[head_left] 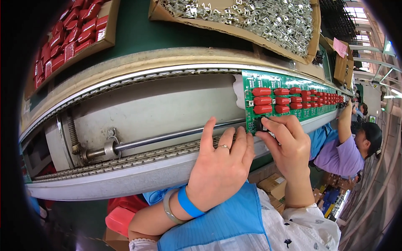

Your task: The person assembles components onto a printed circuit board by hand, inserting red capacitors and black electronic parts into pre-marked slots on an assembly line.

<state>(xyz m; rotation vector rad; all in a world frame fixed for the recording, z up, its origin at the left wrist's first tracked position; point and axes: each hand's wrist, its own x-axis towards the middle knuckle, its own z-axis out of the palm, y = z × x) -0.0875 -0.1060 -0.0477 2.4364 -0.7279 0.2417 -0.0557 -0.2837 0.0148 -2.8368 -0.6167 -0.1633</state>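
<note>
A green circuit board (250,76) with rows of red capacitors (262,101) lies on the conveyor rails, at the head of a line of similar boards running off to the right. My right hand (289,144) pinches a small black component (261,124) at the board's near left corner; the fingers partly hide it. Beside it, my left hand (224,161) rests across the near rail with its fingers stretched out and apart, fingertips close to the board's edge. The left hand holds nothing that I can see.
Beyond the far rail stand a cardboard box of red capacitors (69,42) and a wide carton of small metal brackets (268,25). A steel shaft (167,137) spans the gap between the chain rails. Farther right, a person in a purple shirt (341,154) reaches to the line.
</note>
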